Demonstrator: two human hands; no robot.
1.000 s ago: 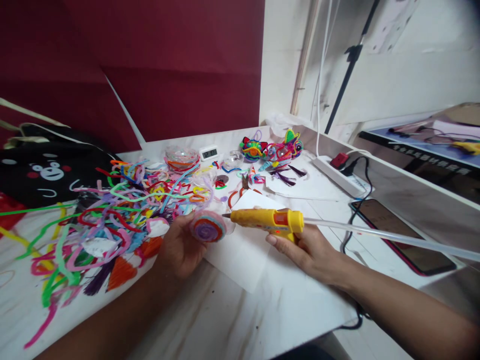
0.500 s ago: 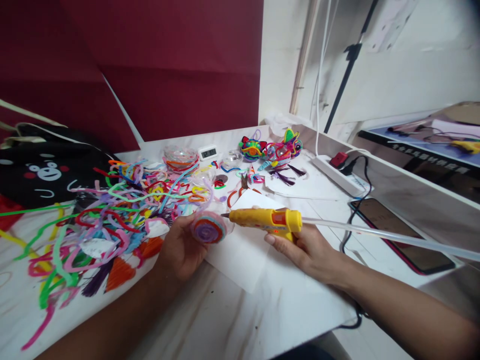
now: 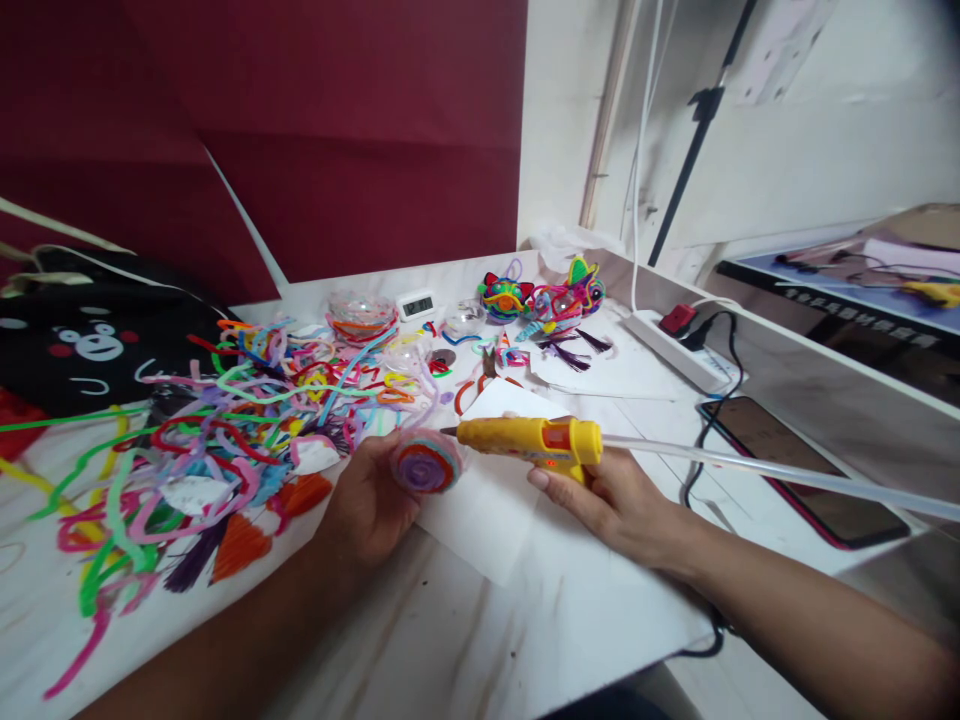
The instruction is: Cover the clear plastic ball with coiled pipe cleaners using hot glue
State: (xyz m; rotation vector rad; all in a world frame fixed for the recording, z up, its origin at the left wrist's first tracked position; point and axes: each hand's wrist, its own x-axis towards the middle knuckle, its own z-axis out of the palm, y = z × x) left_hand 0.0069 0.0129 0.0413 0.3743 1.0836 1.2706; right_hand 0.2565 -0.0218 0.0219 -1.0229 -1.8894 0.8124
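My left hand (image 3: 367, 505) is closed around a round coil of pipe cleaners (image 3: 426, 461), purple in the middle with orange and blue rings. My right hand (image 3: 611, 500) grips a yellow glue gun (image 3: 529, 441) by its handle. The gun's nozzle points left and touches the top edge of the coil. A long clear glue stick (image 3: 765, 470) juts out of the gun's back to the right. Both hands hover just above a white paper sheet (image 3: 480, 515) on the table.
A tangled heap of coloured pipe cleaners (image 3: 225, 420) covers the table's left. Finished pipe-cleaner figures (image 3: 544, 297), a small digital clock (image 3: 417, 303) and red-handled pliers (image 3: 480, 380) lie farther back. A power strip (image 3: 675, 345) and a phone (image 3: 802, 470) are to the right. A black bear-print bag (image 3: 82, 340) sits at the left.
The coil in my left hand has shifted slightly to the right and down, turned a little under the nozzle. The glue gun has barely moved.
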